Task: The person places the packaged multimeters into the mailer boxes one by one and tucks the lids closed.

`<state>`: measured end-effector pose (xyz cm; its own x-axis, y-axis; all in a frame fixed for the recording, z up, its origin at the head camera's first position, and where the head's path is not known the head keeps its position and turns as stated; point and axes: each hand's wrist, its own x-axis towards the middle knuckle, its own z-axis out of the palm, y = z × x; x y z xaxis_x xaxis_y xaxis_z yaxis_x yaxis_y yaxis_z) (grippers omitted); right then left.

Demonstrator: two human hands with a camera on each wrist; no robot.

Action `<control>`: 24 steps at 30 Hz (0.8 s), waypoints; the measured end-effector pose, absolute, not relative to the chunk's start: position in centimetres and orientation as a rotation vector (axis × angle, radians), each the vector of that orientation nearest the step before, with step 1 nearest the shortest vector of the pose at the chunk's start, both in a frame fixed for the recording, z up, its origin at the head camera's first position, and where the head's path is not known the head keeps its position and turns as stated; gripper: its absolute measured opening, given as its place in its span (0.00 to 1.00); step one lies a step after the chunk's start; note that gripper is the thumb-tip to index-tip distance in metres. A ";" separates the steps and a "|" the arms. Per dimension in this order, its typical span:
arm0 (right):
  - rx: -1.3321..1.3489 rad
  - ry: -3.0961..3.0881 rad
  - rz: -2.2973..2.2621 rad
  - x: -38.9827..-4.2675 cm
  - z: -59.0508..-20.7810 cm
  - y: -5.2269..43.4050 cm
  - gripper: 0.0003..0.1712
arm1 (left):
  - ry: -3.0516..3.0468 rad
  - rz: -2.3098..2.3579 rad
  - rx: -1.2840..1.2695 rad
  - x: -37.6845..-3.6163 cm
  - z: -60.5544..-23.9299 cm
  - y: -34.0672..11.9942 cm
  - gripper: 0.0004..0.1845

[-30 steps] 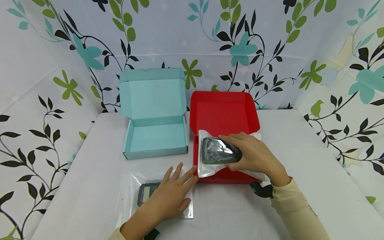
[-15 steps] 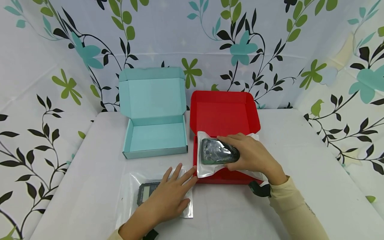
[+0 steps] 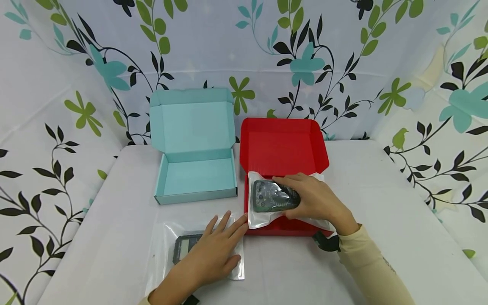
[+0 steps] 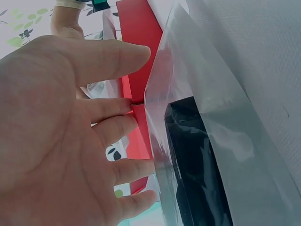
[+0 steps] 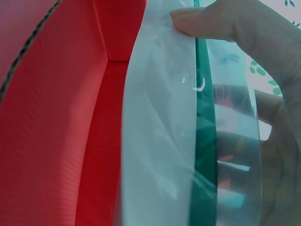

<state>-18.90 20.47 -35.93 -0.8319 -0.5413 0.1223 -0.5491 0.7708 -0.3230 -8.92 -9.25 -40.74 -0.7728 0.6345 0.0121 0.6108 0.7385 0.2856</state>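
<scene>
My right hand (image 3: 310, 198) grips a dark green device sealed in a clear plastic bag (image 3: 267, 197), holding it over the tray of the open red box (image 3: 284, 146). In the right wrist view the thumb (image 5: 207, 21) presses the bagged device (image 5: 202, 155) edge-on beside the red box wall (image 5: 56, 122). My left hand (image 3: 213, 250) lies flat with straight fingers on a second clear bag (image 3: 167, 250) holding a dark device with a screen (image 3: 183, 248), on the table in front of the boxes. The left wrist view shows this bag (image 4: 202, 155) beside the open palm (image 4: 56, 136).
An open teal box (image 3: 196, 169) stands left of the red one, its lid up against the backdrop. The white table (image 3: 381, 220) is walled by floral cloth on three sides. A dark wrist strap (image 3: 325, 242) shows at the right cuff.
The right hand has brought the bagged green device slightly lower and to the left into the red box. The left hand stays flat on the other bag.
</scene>
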 end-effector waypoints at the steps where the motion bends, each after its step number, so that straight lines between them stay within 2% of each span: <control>1: 0.904 -2.939 0.547 -18.9 -36.0 20.5 0.56 | 2.850 0.426 1.023 -8.9 -40.8 -9.3 0.36; 24: 0.876 -2.965 0.528 -19.3 -37.1 20.3 0.57 | 2.853 0.414 0.998 -8.7 -40.6 -8.5 0.35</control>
